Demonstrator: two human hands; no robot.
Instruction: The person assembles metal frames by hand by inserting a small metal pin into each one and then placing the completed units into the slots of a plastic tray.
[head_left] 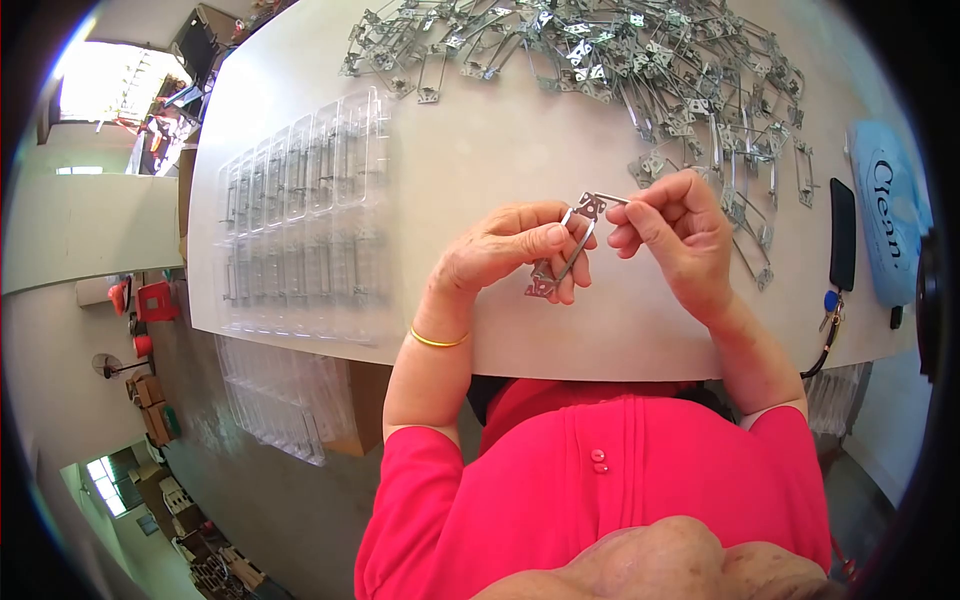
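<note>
My left hand (pixel 500 248) is closed around a silvery metal bracket assembly (pixel 588 208), which has punched plates at both ends joined by slim bars. The thumb presses on its bars, and the lower plate (pixel 540 288) shows below the fingers. From the right, my right hand (pixel 688 232) pinches a short thin metal rod (pixel 612 199) between thumb and forefinger. The rod's far end meets the upper plate of the assembly. Both hands are held over the white table (pixel 450 130), near its front edge.
A large heap of similar metal assemblies (pixel 640 60) spreads across the back right. At left lies a clear plastic tray (pixel 300 215) with rows of metal parts. A black phone (pixel 843 235), keys (pixel 828 312) and a blue "Clean" packet (pixel 884 210) line the right side.
</note>
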